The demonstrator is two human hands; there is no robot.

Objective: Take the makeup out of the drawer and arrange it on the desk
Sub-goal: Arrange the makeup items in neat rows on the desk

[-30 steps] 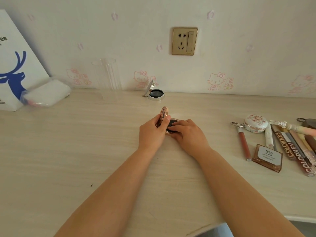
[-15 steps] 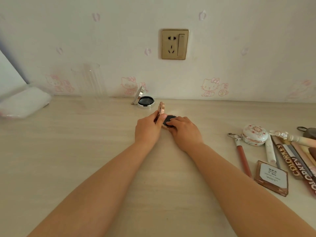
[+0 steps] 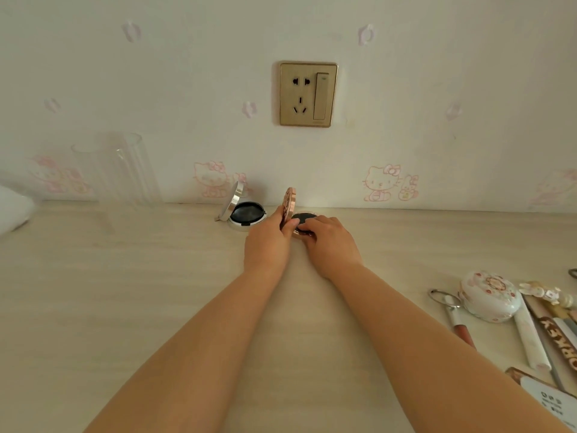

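Observation:
A rose-gold round compact (image 3: 304,218) stands open on the pale wooden desk (image 3: 156,292) near the wall, its lid upright. My left hand (image 3: 268,242) pinches the lid from the left. My right hand (image 3: 327,242) holds the base, fingers curled over its dark inside. Just to the left, a silver-white compact (image 3: 245,214) lies open by itself. At the right edge lie more makeup items: a white floral round case (image 3: 490,296), a pink lip gloss (image 3: 456,320) and several tubes and sticks (image 3: 530,342).
A clear glass tumbler (image 3: 121,170) stands at the back left against the wall. A white soft packet (image 3: 12,207) shows at the far left edge. A gold wall socket (image 3: 308,94) sits above the compacts. A flat palette (image 3: 549,398) lies at the lower right.
Both hands have slid the rose-gold compact away from me toward the wall, ending beside the silver-white compact. The view has shifted right and closer, so the deer box has left the frame.

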